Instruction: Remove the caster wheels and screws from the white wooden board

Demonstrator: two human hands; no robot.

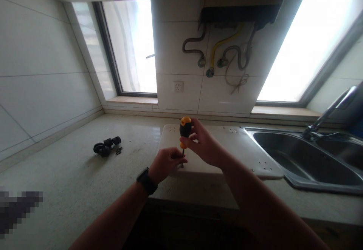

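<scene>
My right hand (204, 144) grips a screwdriver with a black and orange handle (185, 127), held upright with its tip down on a white board (241, 144) that lies flat on the counter. My left hand (166, 164), with a dark watch on the wrist, pinches at the screwdriver's tip near the board's front left corner. Whatever is between those fingers is too small to make out. The board has small groups of holes near its corners.
Black caster wheels (107, 146) and small screws lie on the counter to the left. A steel sink (314, 159) with a tap (329, 112) sits to the right. Tiled walls, a wall socket (178, 87), hoses and two bright windows are behind.
</scene>
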